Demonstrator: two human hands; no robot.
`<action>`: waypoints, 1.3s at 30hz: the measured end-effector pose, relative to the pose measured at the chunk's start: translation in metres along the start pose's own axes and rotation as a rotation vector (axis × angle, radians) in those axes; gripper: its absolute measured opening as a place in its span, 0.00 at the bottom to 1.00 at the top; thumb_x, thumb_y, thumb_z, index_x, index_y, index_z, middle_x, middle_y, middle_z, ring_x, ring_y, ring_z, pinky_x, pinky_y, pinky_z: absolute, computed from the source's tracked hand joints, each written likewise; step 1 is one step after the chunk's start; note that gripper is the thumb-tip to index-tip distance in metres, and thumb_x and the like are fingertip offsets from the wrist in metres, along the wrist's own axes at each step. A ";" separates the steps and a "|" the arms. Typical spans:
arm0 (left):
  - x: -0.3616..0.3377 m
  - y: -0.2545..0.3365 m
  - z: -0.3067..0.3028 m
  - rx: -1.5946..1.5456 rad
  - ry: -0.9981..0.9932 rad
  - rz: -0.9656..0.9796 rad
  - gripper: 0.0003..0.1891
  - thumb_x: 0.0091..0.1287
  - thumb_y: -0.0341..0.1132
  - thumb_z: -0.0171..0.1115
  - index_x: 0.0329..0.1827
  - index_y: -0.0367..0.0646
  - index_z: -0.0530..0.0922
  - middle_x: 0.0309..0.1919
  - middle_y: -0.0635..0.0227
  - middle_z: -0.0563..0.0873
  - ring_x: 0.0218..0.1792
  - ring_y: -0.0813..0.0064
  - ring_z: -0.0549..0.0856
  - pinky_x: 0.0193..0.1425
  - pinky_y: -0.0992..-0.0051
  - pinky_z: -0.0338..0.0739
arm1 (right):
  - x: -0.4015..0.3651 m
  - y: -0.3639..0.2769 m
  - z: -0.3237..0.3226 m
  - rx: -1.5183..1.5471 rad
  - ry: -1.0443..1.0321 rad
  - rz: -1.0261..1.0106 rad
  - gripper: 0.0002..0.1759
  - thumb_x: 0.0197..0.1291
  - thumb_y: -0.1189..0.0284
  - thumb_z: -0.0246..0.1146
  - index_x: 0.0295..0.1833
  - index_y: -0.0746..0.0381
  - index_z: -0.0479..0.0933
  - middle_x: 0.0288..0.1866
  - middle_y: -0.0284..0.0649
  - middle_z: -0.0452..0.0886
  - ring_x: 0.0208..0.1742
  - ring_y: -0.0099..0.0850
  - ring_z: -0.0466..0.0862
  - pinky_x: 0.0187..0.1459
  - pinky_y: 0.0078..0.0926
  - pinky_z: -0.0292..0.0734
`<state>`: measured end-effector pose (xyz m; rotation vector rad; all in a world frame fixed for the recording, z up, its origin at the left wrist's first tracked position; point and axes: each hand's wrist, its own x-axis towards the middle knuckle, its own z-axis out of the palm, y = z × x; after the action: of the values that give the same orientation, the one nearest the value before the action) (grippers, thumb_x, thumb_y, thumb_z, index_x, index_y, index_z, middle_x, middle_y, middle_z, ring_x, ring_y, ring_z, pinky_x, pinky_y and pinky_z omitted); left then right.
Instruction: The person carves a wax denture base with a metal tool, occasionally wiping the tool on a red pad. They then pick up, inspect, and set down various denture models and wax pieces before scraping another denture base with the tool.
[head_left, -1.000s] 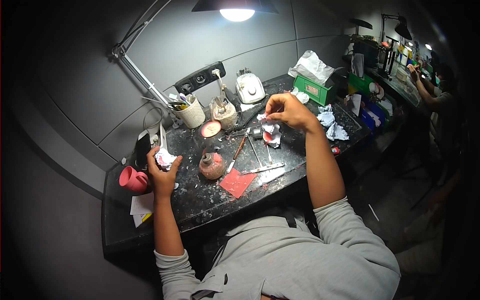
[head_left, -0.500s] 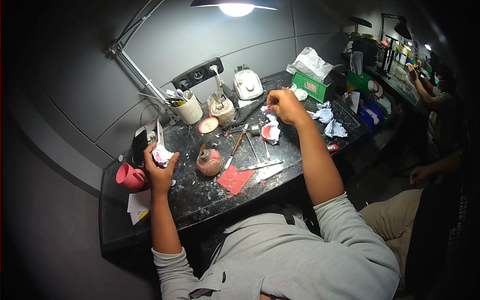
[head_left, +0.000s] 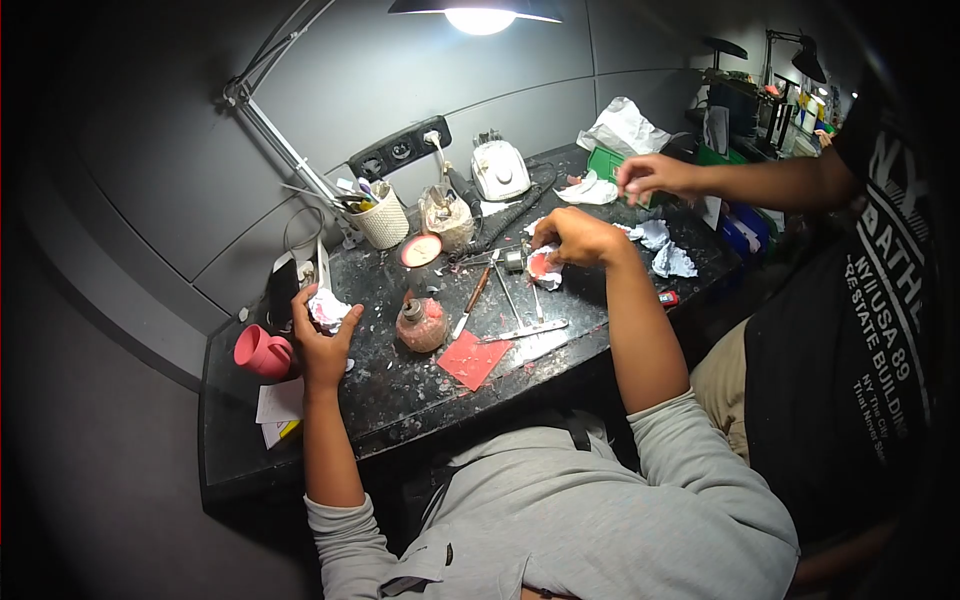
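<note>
One paper partly behind right fingers

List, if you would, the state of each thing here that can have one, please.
Lamp: lit
Power strip: one plug in
White desk unit: on or off unclear
Woven cup: filled
Round bottle: upright
Red sheet: lying flat
Pink mug: contents unclear
Leftmost crumpled paper: held in left hand

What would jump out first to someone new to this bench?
Probably the glowing white lamp bulb at the top of the view. Next, the flat red square sheet toward the front of the black speckled desk. At left, the person's left hand holds a crumpled white lump marked with pink.
</note>
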<state>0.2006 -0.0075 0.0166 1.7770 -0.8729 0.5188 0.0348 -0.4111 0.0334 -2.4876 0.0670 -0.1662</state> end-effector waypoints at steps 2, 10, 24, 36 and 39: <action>0.002 0.000 0.000 0.003 -0.003 -0.007 0.35 0.57 0.32 0.83 0.65 0.37 0.72 0.54 0.58 0.81 0.51 0.69 0.82 0.57 0.68 0.79 | -0.001 -0.006 -0.005 -0.012 0.047 0.065 0.22 0.46 0.84 0.78 0.51 0.66 0.87 0.48 0.45 0.92 0.51 0.35 0.90 0.52 0.31 0.84; 0.001 0.000 0.000 0.079 0.031 0.050 0.35 0.56 0.34 0.84 0.64 0.37 0.74 0.51 0.57 0.83 0.48 0.67 0.83 0.55 0.68 0.80 | 0.003 -0.001 -0.016 0.451 0.069 -0.371 0.21 0.48 0.93 0.56 0.49 0.69 0.81 0.48 0.35 0.83 0.50 0.24 0.83 0.53 0.23 0.80; 0.000 -0.003 0.000 0.056 0.018 0.039 0.34 0.57 0.34 0.84 0.64 0.38 0.74 0.52 0.56 0.83 0.50 0.65 0.84 0.56 0.67 0.80 | 0.004 0.006 -0.014 0.315 0.162 -0.236 0.14 0.53 0.85 0.72 0.47 0.69 0.85 0.40 0.37 0.90 0.43 0.24 0.88 0.46 0.25 0.83; 0.000 -0.005 0.000 0.057 0.025 0.042 0.35 0.56 0.35 0.85 0.64 0.38 0.74 0.51 0.57 0.84 0.48 0.66 0.84 0.54 0.67 0.81 | 0.005 0.011 -0.004 0.505 0.189 -0.060 0.10 0.56 0.84 0.74 0.44 0.71 0.84 0.34 0.42 0.89 0.28 0.24 0.87 0.29 0.24 0.82; 0.000 -0.002 0.001 0.050 0.021 0.043 0.35 0.56 0.36 0.85 0.64 0.38 0.74 0.51 0.57 0.84 0.48 0.67 0.84 0.54 0.67 0.80 | 0.006 0.009 -0.006 0.486 0.166 -0.048 0.09 0.55 0.83 0.74 0.42 0.71 0.84 0.32 0.42 0.88 0.25 0.23 0.86 0.27 0.22 0.81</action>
<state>0.2024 -0.0080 0.0149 1.7985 -0.8923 0.5903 0.0401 -0.4224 0.0328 -1.9881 0.0317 -0.3634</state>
